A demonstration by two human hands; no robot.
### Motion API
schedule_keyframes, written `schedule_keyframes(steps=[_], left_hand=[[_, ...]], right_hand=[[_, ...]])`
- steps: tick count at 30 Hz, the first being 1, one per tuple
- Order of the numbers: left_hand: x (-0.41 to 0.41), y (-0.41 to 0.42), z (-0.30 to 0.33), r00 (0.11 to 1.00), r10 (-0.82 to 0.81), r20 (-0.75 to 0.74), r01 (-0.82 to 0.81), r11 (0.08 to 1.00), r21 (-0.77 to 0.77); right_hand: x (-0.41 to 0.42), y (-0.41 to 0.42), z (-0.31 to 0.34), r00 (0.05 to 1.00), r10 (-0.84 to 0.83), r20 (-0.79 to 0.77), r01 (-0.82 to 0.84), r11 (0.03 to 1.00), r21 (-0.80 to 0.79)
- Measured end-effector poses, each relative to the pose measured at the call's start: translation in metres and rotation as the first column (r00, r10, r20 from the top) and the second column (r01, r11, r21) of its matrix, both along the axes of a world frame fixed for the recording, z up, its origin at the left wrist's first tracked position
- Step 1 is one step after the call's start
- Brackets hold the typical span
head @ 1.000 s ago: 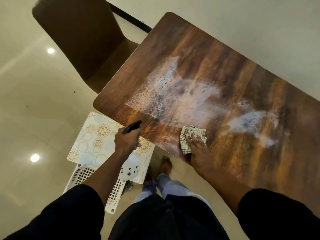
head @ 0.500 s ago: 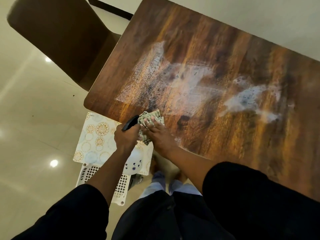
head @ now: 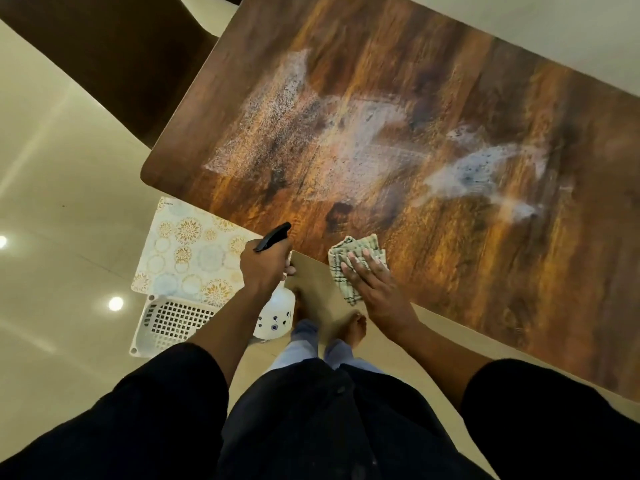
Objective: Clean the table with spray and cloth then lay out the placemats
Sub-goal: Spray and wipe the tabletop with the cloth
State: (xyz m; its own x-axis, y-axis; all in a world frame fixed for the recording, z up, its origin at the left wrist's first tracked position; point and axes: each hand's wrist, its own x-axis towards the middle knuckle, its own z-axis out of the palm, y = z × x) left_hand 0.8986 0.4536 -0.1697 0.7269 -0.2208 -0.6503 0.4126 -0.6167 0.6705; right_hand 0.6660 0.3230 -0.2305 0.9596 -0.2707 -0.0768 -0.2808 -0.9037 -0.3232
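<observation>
A dark wooden table (head: 398, 81) carries whitish wet spray patches across its middle. My right hand (head: 372, 284) presses flat on a folded checked cloth (head: 346, 258) at the table's near edge, fingers straight. My left hand (head: 265, 265) grips the neck of a white spray bottle (head: 277, 311) with a black trigger head, held just off the table's near edge. A floral placemat (head: 188, 249) lies on top of a white basket to the left, below table level.
The white lattice basket (head: 169, 322) stands on the glossy tiled floor beside my bare feet (head: 351, 329). A brown chair (head: 114, 53) sits at the table's far left end. A pale wall runs behind the table.
My right hand has slid the cloth to the right along the near edge, away from the spray bottle. My left hand keeps holding the bottle in about the same place.
</observation>
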Motion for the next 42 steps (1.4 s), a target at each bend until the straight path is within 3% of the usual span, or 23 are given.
schedule_keyframes(steps=[4, 8, 12, 22, 26, 34, 42], left_hand=[[-0.030, 0.001, -0.003, 0.990, 0.098, 0.103, -0.108, 0.989, 0.100], [-0.043, 0.006, -0.001, 0.996, 0.070, 0.062, -0.074, 0.995, 0.064], [-0.043, 0.013, -0.002, 0.989, 0.143, 0.023, -0.145, 0.987, 0.070], [0.003, 0.033, 0.000, 0.958, 0.276, 0.075, -0.279, 0.960, 0.035], [0.038, 0.039, 0.008, 0.941, 0.316, 0.119, -0.319, 0.948, 0.009], [0.101, 0.063, 0.007, 0.946, 0.294, 0.133, -0.292, 0.956, -0.040], [0.094, 0.049, 0.002, 0.990, 0.122, 0.075, -0.117, 0.991, -0.067]], right_hand=[[-0.038, -0.018, 0.004, 0.996, 0.021, -0.082, -0.021, 1.000, -0.006], [-0.038, -0.022, 0.005, 0.993, 0.030, -0.117, -0.029, 1.000, 0.009], [-0.022, -0.020, 0.004, 0.991, 0.054, -0.123, -0.051, 0.998, 0.024], [0.134, 0.004, 0.005, 0.959, 0.278, -0.053, -0.273, 0.958, 0.085], [0.202, 0.018, 0.012, 0.929, 0.350, -0.115, -0.340, 0.935, 0.099], [0.285, 0.046, 0.015, 0.951, 0.298, -0.081, -0.286, 0.949, 0.136], [0.232, 0.044, -0.008, 0.980, 0.197, 0.018, -0.198, 0.971, 0.135]])
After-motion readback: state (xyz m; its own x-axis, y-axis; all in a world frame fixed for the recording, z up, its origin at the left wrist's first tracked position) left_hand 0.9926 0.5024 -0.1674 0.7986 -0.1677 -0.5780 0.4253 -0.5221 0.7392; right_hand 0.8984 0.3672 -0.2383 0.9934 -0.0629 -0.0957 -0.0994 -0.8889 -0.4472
